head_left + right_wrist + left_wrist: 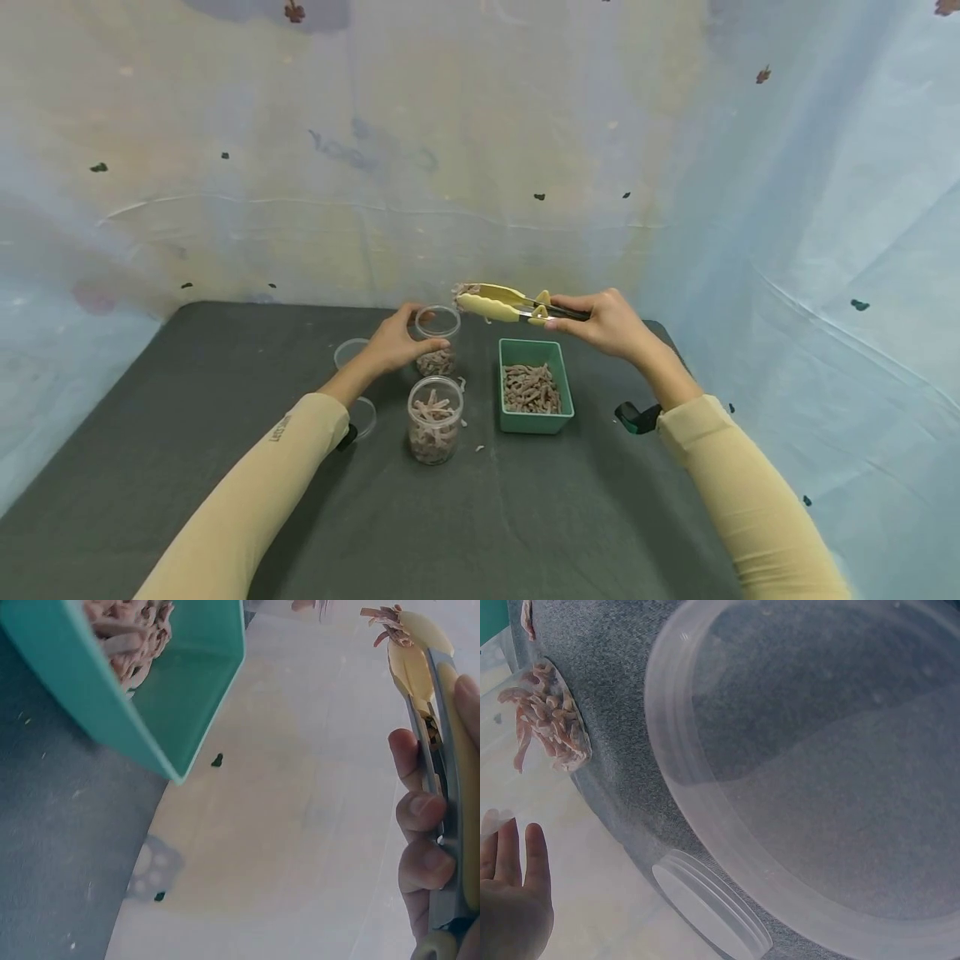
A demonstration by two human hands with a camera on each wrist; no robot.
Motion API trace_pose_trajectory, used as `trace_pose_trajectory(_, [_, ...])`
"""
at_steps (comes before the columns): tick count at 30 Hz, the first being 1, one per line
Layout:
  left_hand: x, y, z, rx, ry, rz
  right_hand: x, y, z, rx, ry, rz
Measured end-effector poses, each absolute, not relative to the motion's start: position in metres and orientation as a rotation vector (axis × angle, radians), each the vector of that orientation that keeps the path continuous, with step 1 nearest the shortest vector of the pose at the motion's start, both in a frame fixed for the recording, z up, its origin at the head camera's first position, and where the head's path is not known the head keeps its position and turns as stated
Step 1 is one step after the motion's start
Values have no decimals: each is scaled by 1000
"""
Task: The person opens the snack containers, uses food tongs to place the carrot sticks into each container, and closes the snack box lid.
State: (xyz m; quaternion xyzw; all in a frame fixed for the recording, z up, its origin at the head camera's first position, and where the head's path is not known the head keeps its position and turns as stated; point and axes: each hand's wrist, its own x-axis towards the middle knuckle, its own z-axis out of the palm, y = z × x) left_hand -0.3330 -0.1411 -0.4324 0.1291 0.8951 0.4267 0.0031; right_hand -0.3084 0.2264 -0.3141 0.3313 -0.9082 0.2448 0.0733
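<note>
My right hand (611, 321) grips yellow-tipped tongs (517, 307), also seen in the right wrist view, where the fingers (424, 810) curl round the tongs' metal arms. A small bunch of pinkish-brown strips (390, 624) sticks out between the tong tips, which hover above and to the right of the far clear jar (437, 360). My left hand (393, 340) holds that jar near its rim, thumb at the near side and fingers behind. Strips lie in its lower part. Closer to me stands a second clear jar (433, 442) filled higher with strips.
A green rectangular tub (536, 423) with more strips stands right of the jars. Two clear round lids (365, 417) lie on the dark tabletop (420, 533) by the left forearm. Stray bits (480, 448) are scattered near the jars. Plastic sheeting (480, 150) hangs behind the table.
</note>
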Motion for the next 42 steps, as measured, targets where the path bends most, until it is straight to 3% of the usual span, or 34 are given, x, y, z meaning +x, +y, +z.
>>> trace_pose_trajectory(18, [-333,-138,-434,410,2804,1355,-329,182,-333,1002,-2782,864])
trace_pose_trajectory(42, [-328,-131,-429,350,2804,1326,-319,185,-358,885,-2836,770])
